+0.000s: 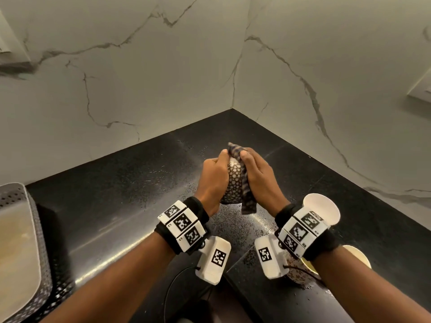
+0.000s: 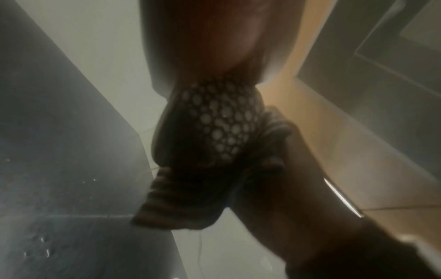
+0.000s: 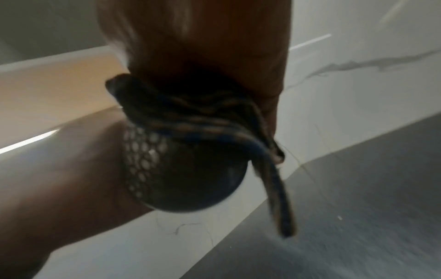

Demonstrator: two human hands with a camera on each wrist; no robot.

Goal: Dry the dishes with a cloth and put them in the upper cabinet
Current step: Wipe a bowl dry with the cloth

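A cup (image 1: pixel 234 180) with a black-and-white honeycomb pattern is held above the black counter (image 1: pixel 121 194) in the corner. My left hand (image 1: pixel 215 176) grips its left side. My right hand (image 1: pixel 255 173) presses a dark striped cloth (image 1: pixel 245 183) against the cup's right side and rim, fingers curled round the cloth. A tail of the cloth hangs below the hands. The left wrist view shows the cup (image 2: pixel 224 120) with the cloth (image 2: pixel 186 200) under it. In the right wrist view the cloth (image 3: pixel 205 120) drapes over the cup (image 3: pixel 190 175).
A white cup (image 1: pixel 323 207) stands on the counter behind my right wrist. A patterned cup (image 1: pixel 299 271) and another light cup (image 1: pixel 359 254) sit near the front right. A perforated grey tray (image 1: pixel 28 241) lies at the far left. Marble walls close the corner.
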